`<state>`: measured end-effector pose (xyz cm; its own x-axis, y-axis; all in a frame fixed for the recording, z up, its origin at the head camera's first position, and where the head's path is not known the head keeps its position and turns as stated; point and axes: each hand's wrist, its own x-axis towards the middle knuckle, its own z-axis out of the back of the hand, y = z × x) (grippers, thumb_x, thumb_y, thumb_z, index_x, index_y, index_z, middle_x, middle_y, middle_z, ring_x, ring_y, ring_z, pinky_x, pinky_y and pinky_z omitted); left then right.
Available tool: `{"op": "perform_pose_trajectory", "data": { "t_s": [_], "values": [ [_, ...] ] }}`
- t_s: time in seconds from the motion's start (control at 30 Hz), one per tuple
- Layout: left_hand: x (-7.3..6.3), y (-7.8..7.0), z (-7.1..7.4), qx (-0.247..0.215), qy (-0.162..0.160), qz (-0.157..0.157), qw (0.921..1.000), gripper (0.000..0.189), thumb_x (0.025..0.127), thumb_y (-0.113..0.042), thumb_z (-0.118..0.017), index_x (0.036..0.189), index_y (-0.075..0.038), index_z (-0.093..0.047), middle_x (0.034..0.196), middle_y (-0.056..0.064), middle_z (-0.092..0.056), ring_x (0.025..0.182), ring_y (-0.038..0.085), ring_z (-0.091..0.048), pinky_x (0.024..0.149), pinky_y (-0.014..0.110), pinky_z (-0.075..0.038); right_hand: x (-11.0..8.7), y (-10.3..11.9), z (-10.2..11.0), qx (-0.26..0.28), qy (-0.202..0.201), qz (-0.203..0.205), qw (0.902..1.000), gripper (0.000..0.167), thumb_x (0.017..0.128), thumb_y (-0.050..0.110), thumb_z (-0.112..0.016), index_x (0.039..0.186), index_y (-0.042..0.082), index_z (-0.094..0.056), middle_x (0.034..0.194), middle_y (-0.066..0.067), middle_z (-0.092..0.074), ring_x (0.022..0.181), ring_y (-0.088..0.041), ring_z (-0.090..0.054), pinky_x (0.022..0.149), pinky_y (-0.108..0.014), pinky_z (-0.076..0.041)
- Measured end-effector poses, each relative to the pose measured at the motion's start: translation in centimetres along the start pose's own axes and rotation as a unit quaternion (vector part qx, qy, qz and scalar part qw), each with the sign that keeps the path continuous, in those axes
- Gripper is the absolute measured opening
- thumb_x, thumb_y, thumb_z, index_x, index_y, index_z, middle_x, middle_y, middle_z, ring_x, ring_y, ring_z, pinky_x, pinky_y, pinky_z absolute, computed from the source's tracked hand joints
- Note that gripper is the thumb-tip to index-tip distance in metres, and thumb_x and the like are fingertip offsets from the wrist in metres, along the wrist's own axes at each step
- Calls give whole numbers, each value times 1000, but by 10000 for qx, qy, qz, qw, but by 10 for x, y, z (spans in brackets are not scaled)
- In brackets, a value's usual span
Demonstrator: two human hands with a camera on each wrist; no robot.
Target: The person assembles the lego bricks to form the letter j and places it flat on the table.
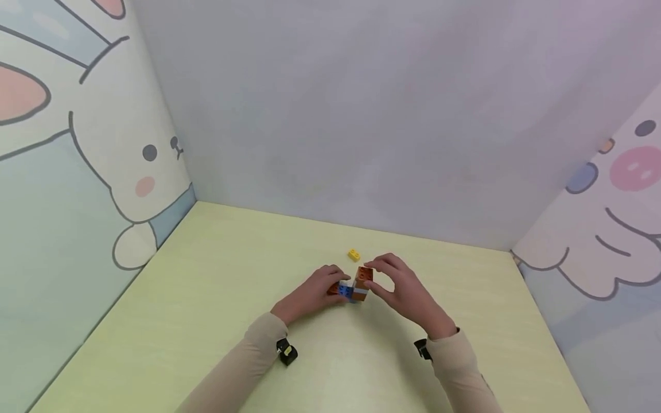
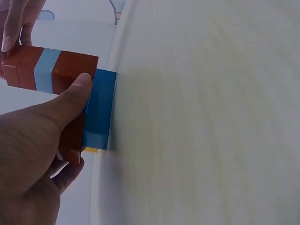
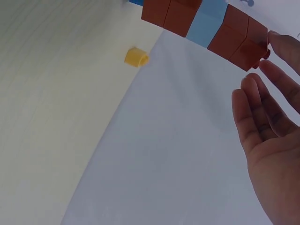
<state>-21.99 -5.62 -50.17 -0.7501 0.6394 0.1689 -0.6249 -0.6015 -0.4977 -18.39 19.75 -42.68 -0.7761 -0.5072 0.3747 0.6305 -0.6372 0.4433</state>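
A tower of reddish-brown toy building bricks with one light blue layer rises from one end of a blue base brick on the table. My left hand grips the low end of the build, its thumb against the blue base and tower foot. Partly hidden under those fingers is another reddish-brown brick on the base. The thumb and forefinger of my right hand pinch the tower's top brick, while the other fingers stay off it.
A small yellow brick lies on the pale yellow table, just beyond the tower. Grey-white panel closes off the back, and walls with cartoon animals stand at both sides.
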Motion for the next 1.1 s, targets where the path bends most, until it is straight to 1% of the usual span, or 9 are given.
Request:
{"op": "perform_pose_trajectory", "data": {
  "t_s": [0.13,0.23,0.33,0.47,0.63,0.73,0.87,0.97,1.1],
  "values": [
    [-9,2,9,-24,-242,22,9997,43,90,-31,-79,127,-12,-67,127,1,-63,114,16,-58,101,34,-53,-4,1,-3,-150,-215,121,9996,34,91,20,-79,123,18,-67,119,5,-60,107,-9,-59,88,-36,-57],
    [-17,4,17,30,-354,114,9993,38,87,-23,-83,120,-16,-68,125,-1,-62,114,15,-56,101,34,-53,-6,1,-6,-206,-320,136,9992,35,89,17,-80,122,17,-66,116,4,-60,105,-11,-61,88,-35,-58],
    [-23,6,21,139,-465,-4,9988,36,85,-15,-84,117,-17,-67,122,-2,-62,114,15,-57,101,34,-53,-9,-1,-11,-228,-364,76,9991,38,88,15,-81,122,17,-65,115,4,-60,104,-13,-63,88,-34,-59],
    [-26,8,23,242,-517,-199,9982,36,86,-9,-81,119,-15,-67,121,0,-64,115,16,-61,102,34,-54,-11,-3,-19,-327,-311,-16,9990,41,87,13,-82,123,18,-63,116,5,-61,103,-15,-64,87,-32,-59],
    [-27,7,23,425,-513,-158,9977,33,88,-12,-80,119,-15,-68,121,-1,-66,115,15,-63,101,34,-54,-11,-4,-23,-364,-281,-117,9989,41,89,11,-79,125,18,-61,115,4,-62,101,-14,-63,86,-32,-58],
    [-26,6,24,478,-513,-156,9974,32,89,-14,-79,120,-15,-69,120,-1,-67,114,15,-64,101,34,-55,-7,-6,-21,-276,-272,-224,9990,42,90,11,-78,127,16,-60,114,2,-63,100,-15,-63,87,-36,-59],
    [-25,4,25,514,-447,-184,9975,31,92,-18,-77,122,-15,-69,120,-2,-69,113,16,-65,102,35,-54,2,-16,-18,-190,-172,-391,9989,41,93,14,-75,130,13,-58,112,0,-63,98,-19,-63,87,-39,-58],
    [-25,4,26,606,-332,-185,9974,29,96,-21,-72,124,-14,-68,122,0,-70,114,17,-65,103,37,-53,11,-26,-18,-121,-46,-530,9985,39,94,16,-74,130,10,-59,109,-2,-64,95,-18,-64,86,-37,-58],
    [-25,3,26,607,-50,-60,9981,30,101,-24,-64,129,-13,-66,125,1,-70,117,20,-64,105,40,-51,22,-38,-19,222,306,-957,9947,37,95,18,-73,128,7,-61,107,-3,-66,93,-14,-64,85,-34,-58]
  ]
}}
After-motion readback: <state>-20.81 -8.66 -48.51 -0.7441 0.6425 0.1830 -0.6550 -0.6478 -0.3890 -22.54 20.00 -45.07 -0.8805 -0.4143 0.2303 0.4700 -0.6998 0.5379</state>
